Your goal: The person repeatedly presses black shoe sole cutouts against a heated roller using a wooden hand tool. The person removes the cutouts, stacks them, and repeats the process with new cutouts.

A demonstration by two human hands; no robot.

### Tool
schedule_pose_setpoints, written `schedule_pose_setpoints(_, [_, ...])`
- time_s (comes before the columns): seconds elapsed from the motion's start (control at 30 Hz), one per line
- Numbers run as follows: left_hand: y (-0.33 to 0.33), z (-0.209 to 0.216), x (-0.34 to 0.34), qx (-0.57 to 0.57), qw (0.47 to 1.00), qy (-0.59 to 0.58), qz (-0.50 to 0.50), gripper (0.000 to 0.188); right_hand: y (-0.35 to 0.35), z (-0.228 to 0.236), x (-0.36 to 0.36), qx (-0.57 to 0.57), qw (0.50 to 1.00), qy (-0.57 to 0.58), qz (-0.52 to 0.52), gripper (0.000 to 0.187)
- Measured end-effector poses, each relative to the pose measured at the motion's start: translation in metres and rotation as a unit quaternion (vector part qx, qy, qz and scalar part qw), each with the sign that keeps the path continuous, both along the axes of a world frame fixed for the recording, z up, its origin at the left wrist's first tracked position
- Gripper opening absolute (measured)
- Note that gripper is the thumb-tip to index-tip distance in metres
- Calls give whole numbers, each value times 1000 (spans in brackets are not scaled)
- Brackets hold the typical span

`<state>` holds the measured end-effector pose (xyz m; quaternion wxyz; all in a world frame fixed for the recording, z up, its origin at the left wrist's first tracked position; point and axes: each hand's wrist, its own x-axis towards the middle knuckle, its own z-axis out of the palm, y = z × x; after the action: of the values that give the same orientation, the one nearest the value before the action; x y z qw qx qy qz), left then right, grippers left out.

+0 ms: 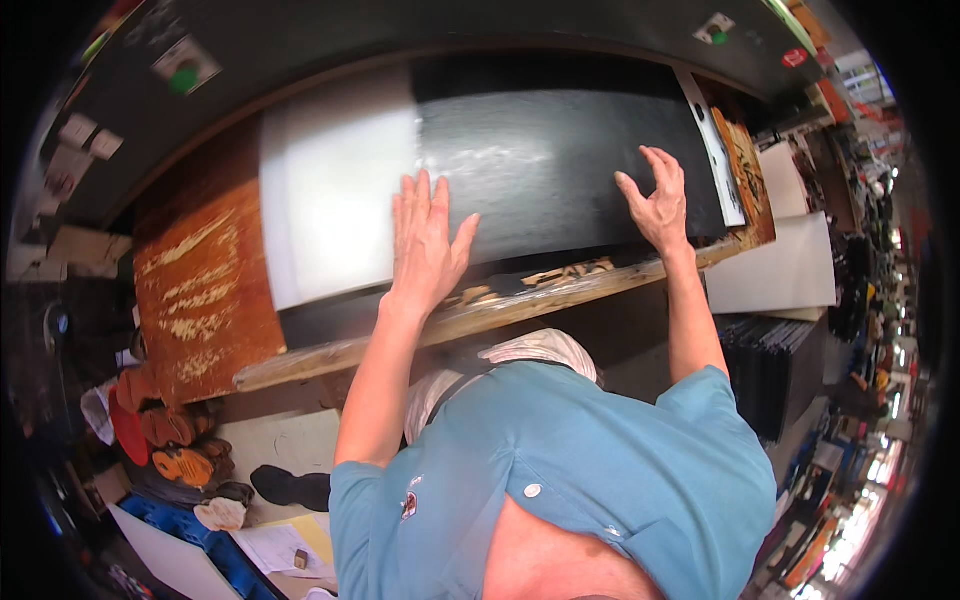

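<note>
A large black sheet [560,170] lies on a worn wooden workbench [330,355], next to a white sheet [335,185] at its left. My left hand [425,245] rests flat with spread fingers on the black sheet's left part, close to the seam with the white sheet. My right hand [658,205] presses on the black sheet's right part with fingers spread and bent. Neither hand holds anything. My blue shirt [560,480] fills the lower middle of the view.
A rust-brown board [205,290] lies left of the white sheet. A white panel [775,265] leans at the right, dark stacked sheets [765,370] below it. Shoes and cloth bundles [185,450] and a blue crate [190,525] sit on the floor at lower left.
</note>
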<state>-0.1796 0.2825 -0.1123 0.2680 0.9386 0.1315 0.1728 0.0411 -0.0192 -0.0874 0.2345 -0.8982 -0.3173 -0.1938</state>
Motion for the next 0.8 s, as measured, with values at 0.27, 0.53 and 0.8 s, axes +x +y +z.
schedule_pose_setpoints(0.27, [-21,-20,30,126,989,46,66,73,-98,-59,87,-127,983,34,-124,76])
schedule_pose_setpoints(0.53, [-39,-7,36,44,990,0,131,54,-142,-40,116,-88,972,61,-208,80])
schedule_pose_setpoints(0.8, [4,0,49,-59,948,6,314,50,-158,-33,155,-73,969,54,-230,72])
